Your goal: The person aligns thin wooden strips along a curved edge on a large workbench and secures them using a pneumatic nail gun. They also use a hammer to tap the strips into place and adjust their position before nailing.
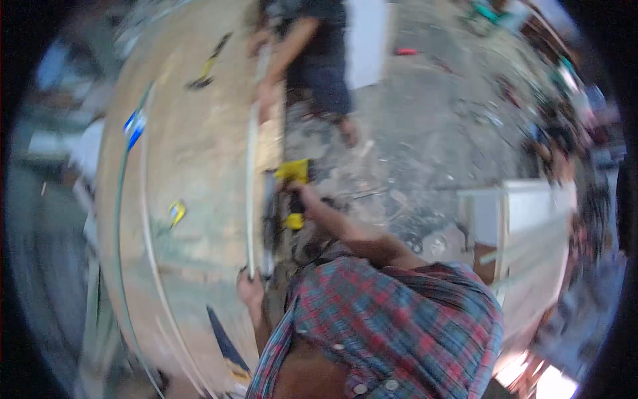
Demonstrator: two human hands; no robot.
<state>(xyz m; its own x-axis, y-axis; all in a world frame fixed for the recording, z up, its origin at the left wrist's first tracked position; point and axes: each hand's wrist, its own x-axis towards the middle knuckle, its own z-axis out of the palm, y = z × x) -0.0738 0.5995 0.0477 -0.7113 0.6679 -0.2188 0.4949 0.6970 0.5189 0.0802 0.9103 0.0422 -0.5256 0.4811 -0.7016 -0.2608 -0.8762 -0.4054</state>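
My right hand (296, 190) is closed round the handle of a yellow and black power tool that looks like a nail gun (292, 171). Its long dark part lies alongside a pale, narrow wooden strip (251, 199) at the right edge of the wooden worktable (193, 133). Lower down, the fingers of my left hand (250, 287) are closed on the near end of that strip. Across from me, a co-worker's hand (266, 96) rests on the strip's far part. Motion blur hides where the tool touches.
On the table lie a hammer (207, 72), a yellow tape measure (177, 213), a handsaw (224, 339), a blue and white object (135, 128) and a long pale strip (147, 226). A white box-like cabinet (531, 199) stands at right, and another person (558, 149) is beyond it.
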